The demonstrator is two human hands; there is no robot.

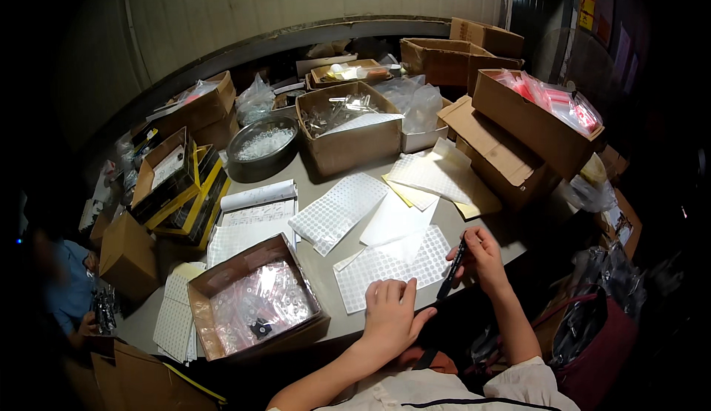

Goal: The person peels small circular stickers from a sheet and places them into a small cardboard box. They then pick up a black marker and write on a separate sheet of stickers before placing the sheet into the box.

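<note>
Grey counter (311,187) space carries an open box (244,264) of clear bags (263,300) at left. Rightward, the left hand (394,311), loosely spread, overlaps a dotted sheet's (426,261) near edge; the right hand (480,259) pinches a slim black tool (452,269) beside it.

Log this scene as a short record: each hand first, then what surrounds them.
Left hand: fingers extended at the near edge of a white dotted sheet; contact unclear
Right hand: holds a slim black object
Left of hands: low open carton containing clear bags
Farther back: dark round bowl of small clear pieces
Right side: raised carton with pink bags
</note>
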